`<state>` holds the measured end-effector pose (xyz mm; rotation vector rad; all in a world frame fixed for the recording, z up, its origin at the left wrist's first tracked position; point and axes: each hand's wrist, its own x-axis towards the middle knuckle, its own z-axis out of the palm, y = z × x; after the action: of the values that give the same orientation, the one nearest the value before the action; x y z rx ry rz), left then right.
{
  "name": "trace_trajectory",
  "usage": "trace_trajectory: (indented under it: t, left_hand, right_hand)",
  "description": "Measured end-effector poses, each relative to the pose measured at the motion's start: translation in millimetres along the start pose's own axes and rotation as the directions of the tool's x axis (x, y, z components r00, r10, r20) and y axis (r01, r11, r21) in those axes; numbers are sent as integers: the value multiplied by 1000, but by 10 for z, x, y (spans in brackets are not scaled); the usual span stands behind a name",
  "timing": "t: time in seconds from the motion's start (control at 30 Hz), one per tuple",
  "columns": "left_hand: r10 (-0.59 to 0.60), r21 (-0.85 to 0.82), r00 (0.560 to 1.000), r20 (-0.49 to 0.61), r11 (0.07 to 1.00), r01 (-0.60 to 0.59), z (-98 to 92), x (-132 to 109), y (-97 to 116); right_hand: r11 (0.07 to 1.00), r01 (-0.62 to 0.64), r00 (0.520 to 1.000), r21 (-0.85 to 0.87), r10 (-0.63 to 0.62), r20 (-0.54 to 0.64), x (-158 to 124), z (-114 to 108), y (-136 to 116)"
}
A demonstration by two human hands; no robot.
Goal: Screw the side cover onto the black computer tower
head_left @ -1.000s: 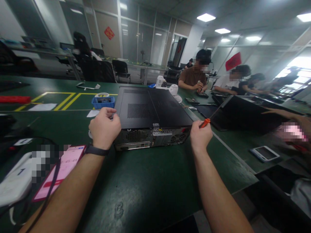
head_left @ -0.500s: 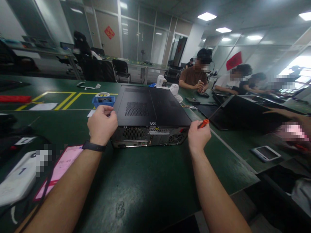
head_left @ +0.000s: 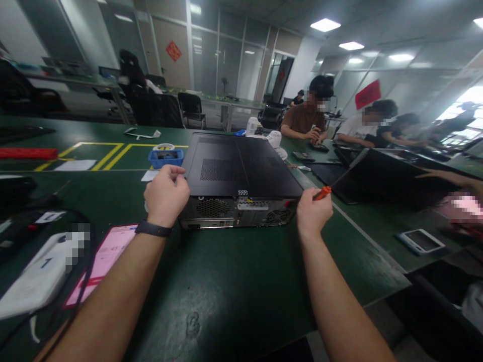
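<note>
A black computer case (head_left: 260, 166) lies flat on the green table, its rear panel with vents and ports facing me. My left hand (head_left: 168, 193) is closed against the left side of the case near the front corner, its fingertips partly hidden. At the opposite side, my right hand (head_left: 314, 213) presses on the right edge of the case. An orange-handled screwdriver (head_left: 322, 193) is tucked in that right hand, with the handle end sticking out above the fingers; its shaft is hidden.
Left of the case stands a blue bin (head_left: 166, 159) holding small parts. A pink-screened phone (head_left: 109, 249) and a white device (head_left: 41, 271) with cables lie at near left. A white-framed device (head_left: 422, 241) rests at right, near a dark panel (head_left: 381, 176). A co-worker (head_left: 305, 118) sits across.
The view has turned slightly left, so everything appears a little further right. Both hands keep their places on the sides of the case.
</note>
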<state>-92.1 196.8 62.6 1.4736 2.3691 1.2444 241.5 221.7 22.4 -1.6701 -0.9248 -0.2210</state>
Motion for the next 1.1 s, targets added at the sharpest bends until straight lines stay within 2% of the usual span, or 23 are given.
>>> trace_trajectory:
  t: [0.33,0.53,0.73,1.1]
  left_hand:
    - [4,14,1000,17,1000,-4,-34,-12,11]
    - [52,48,998,32,997,-54,-56,-136,96]
    - [50,78,999,7,996,-51,-35,-179,122]
    - [61,30,998,-5,998,-61,-40,-176,108]
  right_hand:
    - [1000,1,999,19,-2,46,7,-77,13]
    - [1000,-27,998,13,27,58,111,-124,54]
    - [999,-32,997,9,32,67,106,-157,45]
    - [1000,-22,998,6,22,58,82,-159,61]
